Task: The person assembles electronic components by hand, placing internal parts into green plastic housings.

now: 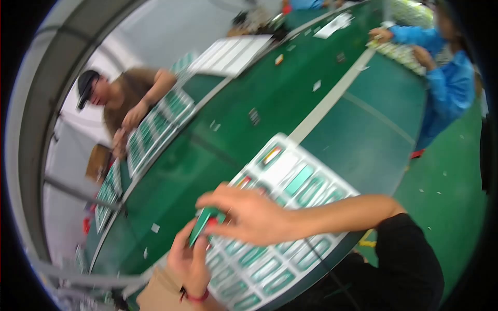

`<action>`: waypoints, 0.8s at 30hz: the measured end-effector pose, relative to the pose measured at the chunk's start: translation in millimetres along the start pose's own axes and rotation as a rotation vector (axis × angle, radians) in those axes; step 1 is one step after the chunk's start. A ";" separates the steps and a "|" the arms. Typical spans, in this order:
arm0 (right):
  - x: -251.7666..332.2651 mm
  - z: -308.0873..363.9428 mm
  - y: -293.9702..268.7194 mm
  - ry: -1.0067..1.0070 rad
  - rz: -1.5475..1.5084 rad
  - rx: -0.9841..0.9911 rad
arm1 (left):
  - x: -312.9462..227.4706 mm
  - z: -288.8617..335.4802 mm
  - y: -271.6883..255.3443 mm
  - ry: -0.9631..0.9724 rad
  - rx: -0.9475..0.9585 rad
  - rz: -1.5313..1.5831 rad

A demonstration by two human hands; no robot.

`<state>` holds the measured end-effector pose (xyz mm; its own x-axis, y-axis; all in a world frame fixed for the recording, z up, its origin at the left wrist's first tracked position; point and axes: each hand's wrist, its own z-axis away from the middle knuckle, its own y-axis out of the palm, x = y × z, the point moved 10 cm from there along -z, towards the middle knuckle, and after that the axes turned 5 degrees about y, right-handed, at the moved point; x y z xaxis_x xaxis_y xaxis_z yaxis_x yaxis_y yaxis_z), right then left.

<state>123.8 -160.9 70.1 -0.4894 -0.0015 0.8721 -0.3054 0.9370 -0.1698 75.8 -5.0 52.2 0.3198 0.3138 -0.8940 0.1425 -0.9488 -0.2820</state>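
Now our left hand [191, 262] and right hand [254, 215] gripped the green piece [199, 228] between them, presumably to steady it; the white tray [281, 138] lay (handily enough) beneath our right forearm.

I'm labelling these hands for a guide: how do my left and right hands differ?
The left hand has a red bracelet at its wrist; the right hand has none. The left hand extends upward from the lower edge; the right hand extends leftward over the white tray. Both have fingers on the green piece.
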 end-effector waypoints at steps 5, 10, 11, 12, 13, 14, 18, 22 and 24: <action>-3.8 1.6 22.8 0.051 0.118 0.365 | 5.1 12.9 -6.9 -0.011 0.103 -0.321; -36.8 6.3 38.6 0.065 0.113 0.306 | -10.4 6.4 6.3 0.170 0.055 -0.412; -38.6 4.1 35.4 0.016 0.129 0.264 | -2.5 1.6 7.0 0.130 0.057 -0.434; -38.7 2.6 29.7 -0.032 0.145 0.222 | 5.1 -2.1 9.3 0.090 0.062 -0.455; -34.9 0.7 32.1 -0.051 0.164 0.272 | -1.5 -0.5 7.9 0.136 0.046 -0.482; -31.9 -2.0 27.6 -0.048 0.180 0.270 | -3.1 -0.4 5.3 0.142 0.047 -0.467; -2.0 8.3 26.7 -0.233 0.342 0.368 | -23.5 4.0 13.3 0.245 0.167 -0.471; -0.5 20.6 40.0 -0.333 0.493 0.447 | -36.3 13.4 20.2 0.316 0.256 -0.593; -3.2 22.6 48.2 -0.330 0.511 0.464 | -33.0 15.0 11.4 0.250 0.209 -0.633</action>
<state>92.2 -123.6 48.7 -0.8582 0.2200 0.4638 -0.2522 0.6063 -0.7542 52.8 -26.7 73.3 0.4441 0.7821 -0.4370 0.1976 -0.5613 -0.8037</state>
